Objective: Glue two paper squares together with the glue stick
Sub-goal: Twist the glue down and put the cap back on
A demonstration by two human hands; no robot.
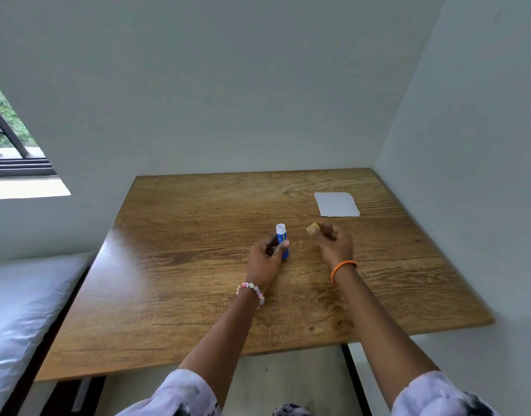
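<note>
A blue glue stick [282,239] with a white tip stands upright in the middle of the wooden table [198,265]; my left hand [265,259] grips its body. Its yellow cap [313,229] is off and pinched in the fingers of my right hand [333,246], a short way to the right of the stick. White paper [336,204] lies flat at the far right of the table, beyond my right hand; it looks like a single square, and I cannot tell whether a second sheet lies under it.
White walls close the table in at the back and on the right. A bed with a white pillow [21,310] lies along the table's left side. A window [9,136] is at the upper left.
</note>
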